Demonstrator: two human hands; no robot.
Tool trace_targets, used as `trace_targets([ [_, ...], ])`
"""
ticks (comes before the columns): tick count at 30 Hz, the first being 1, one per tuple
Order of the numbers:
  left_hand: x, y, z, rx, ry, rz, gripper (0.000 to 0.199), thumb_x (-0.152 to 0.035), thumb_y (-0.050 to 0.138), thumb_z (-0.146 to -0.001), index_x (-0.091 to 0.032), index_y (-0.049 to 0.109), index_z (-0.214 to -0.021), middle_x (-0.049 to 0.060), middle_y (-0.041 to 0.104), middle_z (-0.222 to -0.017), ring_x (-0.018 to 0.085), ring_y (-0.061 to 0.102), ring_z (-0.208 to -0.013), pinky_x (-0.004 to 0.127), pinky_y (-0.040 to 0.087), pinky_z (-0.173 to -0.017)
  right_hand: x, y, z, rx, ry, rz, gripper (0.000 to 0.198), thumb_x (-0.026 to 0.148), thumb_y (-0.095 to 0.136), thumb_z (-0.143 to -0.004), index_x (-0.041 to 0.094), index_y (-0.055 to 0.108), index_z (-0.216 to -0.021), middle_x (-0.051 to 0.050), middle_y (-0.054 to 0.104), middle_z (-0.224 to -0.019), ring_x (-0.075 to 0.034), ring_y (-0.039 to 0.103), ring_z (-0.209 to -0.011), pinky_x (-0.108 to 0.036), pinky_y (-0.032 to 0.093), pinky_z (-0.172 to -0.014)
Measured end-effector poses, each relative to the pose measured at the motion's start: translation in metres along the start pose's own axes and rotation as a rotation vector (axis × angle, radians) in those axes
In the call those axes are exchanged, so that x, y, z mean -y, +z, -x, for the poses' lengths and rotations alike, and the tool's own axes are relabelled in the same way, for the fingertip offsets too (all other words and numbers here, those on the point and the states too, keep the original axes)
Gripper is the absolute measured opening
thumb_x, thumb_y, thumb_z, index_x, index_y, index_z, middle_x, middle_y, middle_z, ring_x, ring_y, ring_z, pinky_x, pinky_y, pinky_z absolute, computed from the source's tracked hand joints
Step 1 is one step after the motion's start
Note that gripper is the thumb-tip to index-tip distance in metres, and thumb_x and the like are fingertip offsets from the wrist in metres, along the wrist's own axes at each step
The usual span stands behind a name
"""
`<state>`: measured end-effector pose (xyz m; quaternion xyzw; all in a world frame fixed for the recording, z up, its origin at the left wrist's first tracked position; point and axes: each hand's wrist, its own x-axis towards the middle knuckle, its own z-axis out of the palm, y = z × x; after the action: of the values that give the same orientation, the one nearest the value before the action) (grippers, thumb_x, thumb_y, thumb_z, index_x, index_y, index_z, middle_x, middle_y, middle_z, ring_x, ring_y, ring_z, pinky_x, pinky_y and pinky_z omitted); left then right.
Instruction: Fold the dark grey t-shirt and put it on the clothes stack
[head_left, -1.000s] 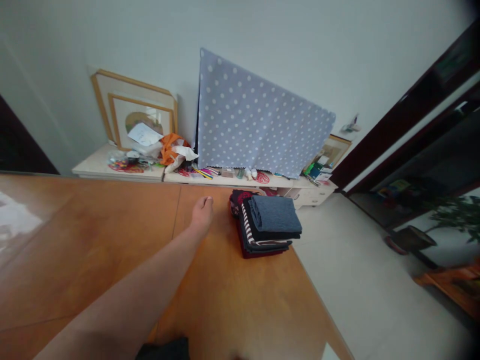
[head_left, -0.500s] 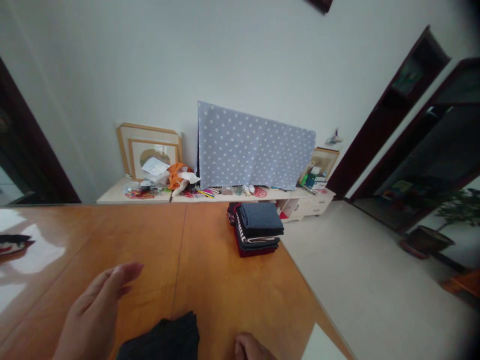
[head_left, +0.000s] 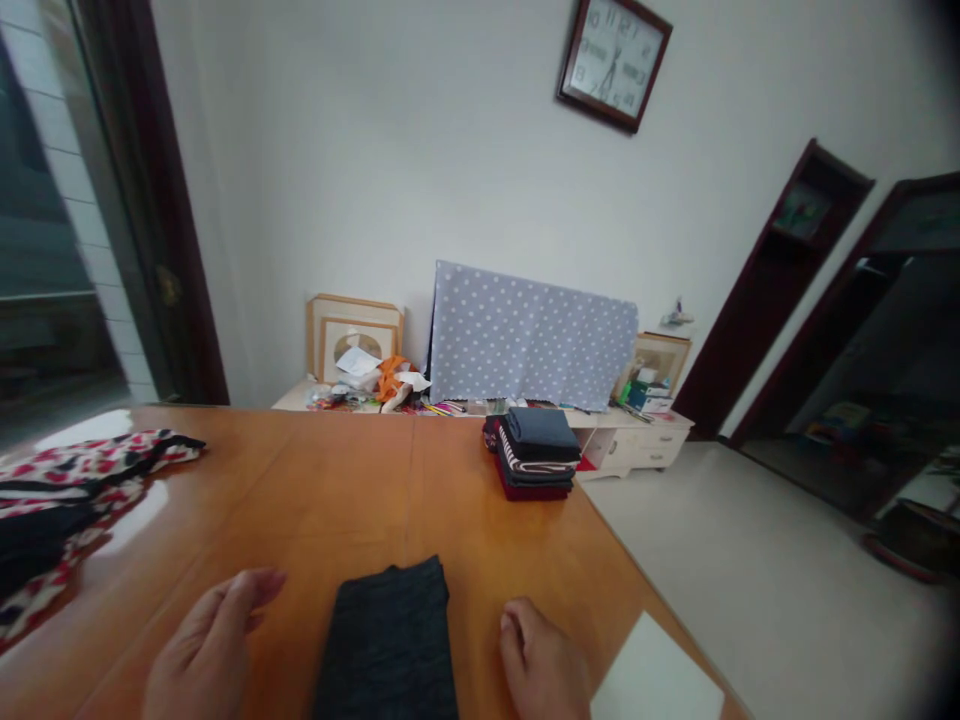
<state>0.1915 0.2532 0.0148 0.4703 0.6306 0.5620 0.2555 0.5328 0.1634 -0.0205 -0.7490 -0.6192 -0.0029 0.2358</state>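
A dark folded garment (head_left: 390, 645), most likely trousers, lies flat on the wooden table between my two hands. To its left, my left hand (head_left: 206, 645) hovers with fingers stretched out and holds nothing. My right hand (head_left: 546, 662) is on the garment's other side, its fingers curled in and nothing visible in them. Neither hand touches the garment. Farther off stands a neat stack of folded clothes (head_left: 536, 455), with a blue-grey piece on top. At the far left a rumpled garment patterned in red, white and black (head_left: 97, 470) is spread out.
A white sheet (head_left: 658, 675) lies by the right edge of the wooden table (head_left: 330, 480). Behind it, a low white cabinet (head_left: 645, 445) carries a polka-dot cloth cover (head_left: 532, 335), picture frames (head_left: 352, 320) and small clutter. A wall clock (head_left: 615, 62) hangs above.
My view has shifted up and left, bringing in the clock and more of the patterned garment. More of the dark folded garment and my right hand shows. Both hands keep about the same pose.
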Motion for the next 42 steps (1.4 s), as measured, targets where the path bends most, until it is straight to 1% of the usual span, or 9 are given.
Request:
trace_targets([
  [3, -0.003, 0.001, 0.014, 0.067, -0.095, 0.193, 0.041, -0.059, 0.054, -0.084, -0.023, 0.069, -0.094, 0.005, 0.074, -0.103, 0.026, 0.067, -0.102, 0.040, 0.052, -0.088, 0.001, -0.004, 0.003, 0.017, 0.009, 0.035, 0.026, 0.036, 0.038, -0.099, 0.028, 0.063, -0.095, 0.001, 0.072, -0.080, -0.017, 0.067, -0.072, -0.027, 0.032, -0.059],
  [6, 0.000, 0.010, 0.019, 0.088, -0.171, 0.360, 0.040, -0.055, 0.055, -0.082, -0.020, 0.068, -0.093, 0.008, 0.074, -0.099, 0.026, 0.068, -0.097, 0.036, 0.051, -0.080, 0.003, -0.009, 0.005, 0.034, 0.016, 0.070, 0.025, 0.037, 0.040, -0.098, 0.029, 0.063, -0.097, 0.001, 0.072, -0.082, -0.017, 0.066, -0.074, -0.027, 0.030, -0.058],
  [11, -0.008, 0.016, 0.026, 0.094, -0.164, 0.407, 0.038, -0.051, 0.054, -0.079, -0.017, 0.067, -0.090, 0.010, 0.074, -0.093, 0.024, 0.069, -0.088, 0.035, 0.048, -0.074, 0.011, -0.018, 0.009, 0.053, 0.040, 0.145, 0.027, 0.039, 0.039, -0.098, 0.028, 0.063, -0.096, -0.001, 0.072, -0.083, -0.018, 0.064, -0.073, -0.028, 0.026, -0.058],
  [15, -0.016, 0.013, 0.031, 0.174, -0.110, 0.392, 0.038, -0.050, 0.055, -0.077, -0.016, 0.067, -0.087, 0.011, 0.073, -0.088, 0.024, 0.068, -0.083, 0.035, 0.049, -0.073, 0.019, -0.021, 0.013, 0.060, 0.072, 0.185, 0.026, 0.039, 0.040, -0.098, 0.027, 0.063, -0.098, -0.003, 0.072, -0.087, -0.019, 0.064, -0.078, -0.028, 0.029, -0.060],
  [20, -0.007, 0.019, 0.024, 0.292, 0.080, 0.293, 0.037, -0.053, 0.057, -0.075, -0.017, 0.065, -0.073, 0.008, 0.070, -0.076, 0.024, 0.065, -0.076, 0.033, 0.048, -0.070, 0.027, -0.026, 0.015, 0.076, 0.068, 0.228, 0.023, 0.035, 0.039, -0.098, 0.026, 0.060, -0.103, -0.004, 0.072, -0.093, -0.020, 0.066, -0.086, -0.029, 0.036, -0.068],
  [27, 0.004, 0.027, 0.016, 0.399, 0.305, -0.155, 0.037, -0.051, 0.052, -0.083, -0.021, 0.060, -0.064, 0.002, 0.059, -0.057, 0.020, 0.055, -0.057, 0.027, 0.032, -0.056, 0.034, -0.029, 0.001, 0.150, 0.127, 0.173, 0.022, 0.025, 0.047, -0.093, 0.021, 0.061, -0.109, -0.013, 0.073, -0.099, -0.025, 0.069, -0.092, -0.035, 0.045, -0.076],
  [30, 0.004, 0.028, 0.015, 0.388, 0.305, -0.246, 0.035, -0.046, 0.049, -0.086, -0.021, 0.058, -0.063, 0.003, 0.059, -0.059, 0.019, 0.056, -0.059, 0.027, 0.030, -0.056, 0.037, -0.022, -0.016, 0.177, 0.160, 0.152, 0.023, 0.026, 0.056, -0.087, 0.019, 0.064, -0.108, -0.015, 0.072, -0.103, -0.026, 0.069, -0.093, -0.035, 0.046, -0.076],
  [35, 0.010, 0.032, 0.008, 0.349, 0.274, -0.332, 0.029, -0.037, 0.049, -0.088, -0.021, 0.059, -0.066, 0.004, 0.061, -0.063, 0.018, 0.056, -0.062, 0.027, 0.030, -0.058, 0.053, 0.001, -0.040, 0.197, 0.137, 0.067, 0.019, 0.031, 0.053, -0.087, 0.021, 0.069, -0.092, -0.009, 0.073, -0.096, -0.021, 0.067, -0.086, -0.029, 0.043, -0.069],
  [42, 0.013, 0.038, 0.008, 0.342, 0.277, -0.433, 0.026, -0.036, 0.049, -0.090, -0.020, 0.063, -0.075, 0.008, 0.067, -0.076, 0.021, 0.060, -0.071, 0.029, 0.034, -0.062, 0.049, 0.014, -0.040, 0.162, 0.079, -0.026, 0.023, 0.031, 0.048, -0.090, 0.022, 0.069, -0.087, -0.004, 0.071, -0.085, -0.017, 0.062, -0.079, -0.025, 0.034, -0.063],
])
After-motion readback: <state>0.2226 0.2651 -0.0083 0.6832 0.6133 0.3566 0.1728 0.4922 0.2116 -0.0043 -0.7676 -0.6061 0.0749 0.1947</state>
